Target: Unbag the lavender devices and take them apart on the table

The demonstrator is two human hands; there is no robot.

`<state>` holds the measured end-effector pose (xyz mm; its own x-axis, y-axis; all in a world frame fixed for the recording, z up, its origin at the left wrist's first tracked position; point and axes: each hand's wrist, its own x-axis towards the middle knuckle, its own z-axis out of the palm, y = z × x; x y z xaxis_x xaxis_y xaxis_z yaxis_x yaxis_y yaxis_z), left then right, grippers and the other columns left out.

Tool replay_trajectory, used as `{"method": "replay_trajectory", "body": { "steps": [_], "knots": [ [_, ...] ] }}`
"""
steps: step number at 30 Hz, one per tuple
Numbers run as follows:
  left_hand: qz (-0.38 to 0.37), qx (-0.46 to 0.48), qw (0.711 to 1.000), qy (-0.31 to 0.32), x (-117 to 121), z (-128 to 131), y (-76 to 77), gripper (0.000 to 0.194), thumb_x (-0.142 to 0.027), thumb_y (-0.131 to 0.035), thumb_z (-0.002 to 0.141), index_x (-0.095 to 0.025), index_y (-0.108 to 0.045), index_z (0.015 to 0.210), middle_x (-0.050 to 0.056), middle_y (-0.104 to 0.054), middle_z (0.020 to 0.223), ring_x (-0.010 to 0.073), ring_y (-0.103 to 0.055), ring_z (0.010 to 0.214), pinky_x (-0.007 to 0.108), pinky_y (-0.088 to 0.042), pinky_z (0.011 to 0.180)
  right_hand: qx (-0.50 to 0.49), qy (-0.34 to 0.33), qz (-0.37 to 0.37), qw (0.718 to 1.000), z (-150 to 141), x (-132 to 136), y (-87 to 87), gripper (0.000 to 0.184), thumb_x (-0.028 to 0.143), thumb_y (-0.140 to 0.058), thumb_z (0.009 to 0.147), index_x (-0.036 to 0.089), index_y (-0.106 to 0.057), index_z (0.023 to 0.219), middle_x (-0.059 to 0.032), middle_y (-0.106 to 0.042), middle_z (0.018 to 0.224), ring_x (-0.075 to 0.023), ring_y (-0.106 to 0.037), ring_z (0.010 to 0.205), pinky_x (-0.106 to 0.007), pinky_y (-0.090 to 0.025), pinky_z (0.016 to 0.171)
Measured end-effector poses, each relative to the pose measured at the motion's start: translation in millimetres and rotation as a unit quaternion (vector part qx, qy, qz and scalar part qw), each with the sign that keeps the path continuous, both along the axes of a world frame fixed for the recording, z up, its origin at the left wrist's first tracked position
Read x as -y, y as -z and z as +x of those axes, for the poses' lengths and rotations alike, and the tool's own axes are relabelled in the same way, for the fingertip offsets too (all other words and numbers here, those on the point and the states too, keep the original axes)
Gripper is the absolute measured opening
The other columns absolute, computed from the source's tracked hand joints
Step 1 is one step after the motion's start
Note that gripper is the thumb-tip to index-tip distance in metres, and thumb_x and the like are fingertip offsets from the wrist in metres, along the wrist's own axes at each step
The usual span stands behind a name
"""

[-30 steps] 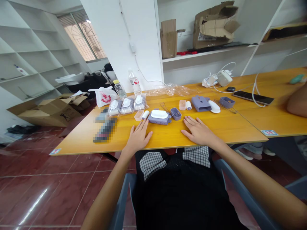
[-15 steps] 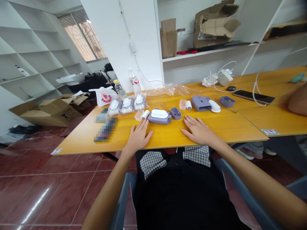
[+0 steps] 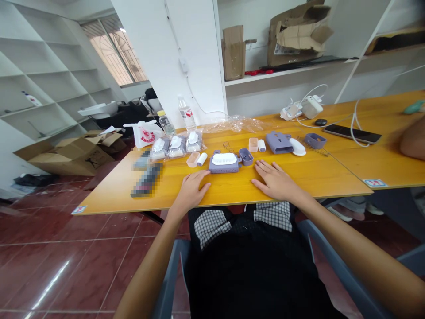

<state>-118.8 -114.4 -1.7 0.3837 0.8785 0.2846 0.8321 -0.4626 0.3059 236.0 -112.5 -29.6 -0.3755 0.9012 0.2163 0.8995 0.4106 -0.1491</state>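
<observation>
My left hand (image 3: pixel 192 191) rests on the wooden table with thumb and fingers apart, its fingertips by the near left corner of a purple perforated plastic case (image 3: pixel 225 168). A white oval brush (image 3: pixel 224 159) lies on top of that case. Flat on the table, fingers stretched out, my right hand (image 3: pixel 276 181) holds nothing. Just behind the left hand are an orange translucent cup (image 3: pixel 193 160) and a white roller (image 3: pixel 202 159). A small purple cup (image 3: pixel 246 157) stands right of the case, and a thin coiled spring (image 3: pixel 228 147) lies behind it.
A second set has a purple case (image 3: pixel 278 142), a white oval brush (image 3: pixel 297 147) and a purple cup (image 3: pixel 315 140). Three bagged sets, one a wrapped pack (image 3: pixel 177 146), sit at left. Farther right lie a phone (image 3: pixel 352 134) and chargers (image 3: pixel 311 107). Another person's arm (image 3: pixel 413 139) rests at right.
The near purple case with its brush has shifted slightly right and turned, and the small purple cup beside it has moved a little. My left fingers have bent; my right hand is still.
</observation>
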Motion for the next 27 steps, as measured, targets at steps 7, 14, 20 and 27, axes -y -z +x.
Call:
{"method": "replay_trajectory", "body": {
  "steps": [7, 14, 20, 27],
  "knots": [
    [0.04, 0.057, 0.997, 0.043, -3.6, -4.5, 2.2, 0.026, -0.03, -0.063, 0.102, -0.023, -0.074, 0.125, 0.013, -0.068, 0.148, 0.0317, -0.065, 0.139, 0.057, -0.048, 0.123, -0.018, 0.001, 0.005, 1.0, 0.5, 0.2, 1.5, 0.072, 0.06, -0.038, 0.109, 0.014, -0.052, 0.163, -0.0191, -0.049, 0.171, -0.0372, -0.041, 0.162, -0.061, -0.029, 0.134],
    [0.066, 0.102, 0.99, 0.067, -28.7, 16.5, -9.2, 0.065, -0.032, -0.078, 0.093, -0.025, -0.054, 0.153, 0.015, -0.049, 0.169, 0.0341, -0.044, 0.16, 0.059, -0.034, 0.134, -0.027, -0.009, 0.0, 1.0, 0.9, 1.8, -2.6, 0.07, 0.056, -0.041, 0.108, 0.011, -0.056, 0.159, -0.0215, -0.05, 0.169, -0.0386, -0.041, 0.161, -0.064, -0.03, 0.133],
    [-0.004, 0.127, 0.989, 0.076, -51.2, 33.2, -3.1, 0.09, -0.028, -0.084, 0.086, -0.026, -0.04, 0.165, 0.015, -0.049, 0.169, 0.0359, -0.046, 0.158, 0.06, -0.034, 0.133, -0.055, -0.016, 0.014, 0.998, 2.9, 3.3, -2.7, 0.057, 0.05, -0.047, 0.108, 0.02, -0.063, 0.153, -0.0164, -0.057, 0.165, -0.0373, -0.048, 0.157, -0.064, -0.032, 0.132],
    [-0.135, 0.216, 0.955, 0.151, -40.0, 33.1, -14.3, 0.084, -0.041, -0.097, 0.074, -0.023, -0.063, 0.148, 0.017, -0.065, 0.151, 0.0342, -0.067, 0.136, 0.054, -0.056, 0.116, -0.14, -0.058, 0.029, 0.988, 4.9, 13.7, -16.7, 0.074, 0.049, -0.06, 0.102, 0.028, -0.041, 0.17, -0.0116, -0.051, 0.171, -0.0366, -0.05, 0.155, -0.062, -0.039, 0.128]
  ]
}}
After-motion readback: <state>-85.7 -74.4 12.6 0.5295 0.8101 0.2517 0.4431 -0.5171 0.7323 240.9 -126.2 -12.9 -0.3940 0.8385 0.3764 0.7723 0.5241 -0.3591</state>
